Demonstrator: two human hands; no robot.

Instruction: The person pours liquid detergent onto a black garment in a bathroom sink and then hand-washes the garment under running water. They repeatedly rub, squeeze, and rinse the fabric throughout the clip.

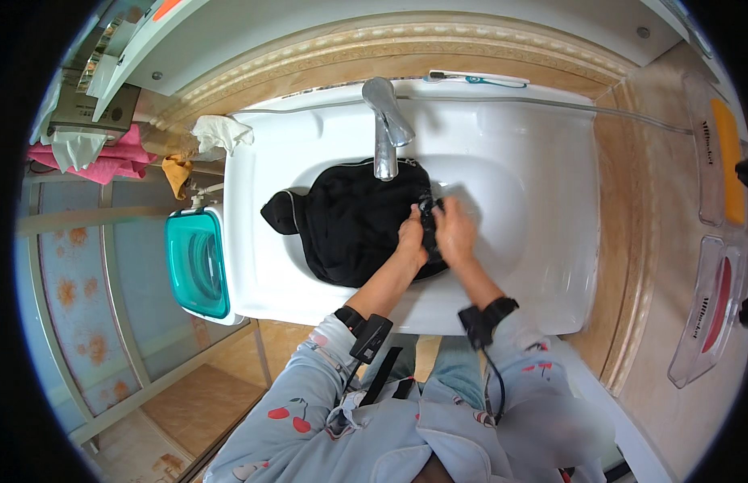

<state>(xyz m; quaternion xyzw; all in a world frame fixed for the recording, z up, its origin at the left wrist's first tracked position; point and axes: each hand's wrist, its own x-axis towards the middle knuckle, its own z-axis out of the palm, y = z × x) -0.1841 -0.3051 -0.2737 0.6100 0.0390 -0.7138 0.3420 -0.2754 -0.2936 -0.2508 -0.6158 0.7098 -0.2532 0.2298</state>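
Observation:
A black cloth garment (356,223) with a zip along its edge lies bunched in the white washbasin (549,199). At its right side, my left hand (413,235) grips a wet-looking fold of the fabric. My right hand (455,229), slightly blurred, holds the same fold from the other side, close against the left. Over the garment's upper edge reaches the spout of a chrome faucet (386,145). No running water can be made out. A small end of the black cloth sticks out toward the basin's left. The fingertips are partly hidden in the folds.
A toothbrush (495,81) lies on the basin's back ledge, and a grey hose (531,101) runs along it. A white cloth (223,133) hangs over the back left corner. Left of the basin stands a teal-lidded bin (196,265). Clear plastic holders (703,314) are on the right wall.

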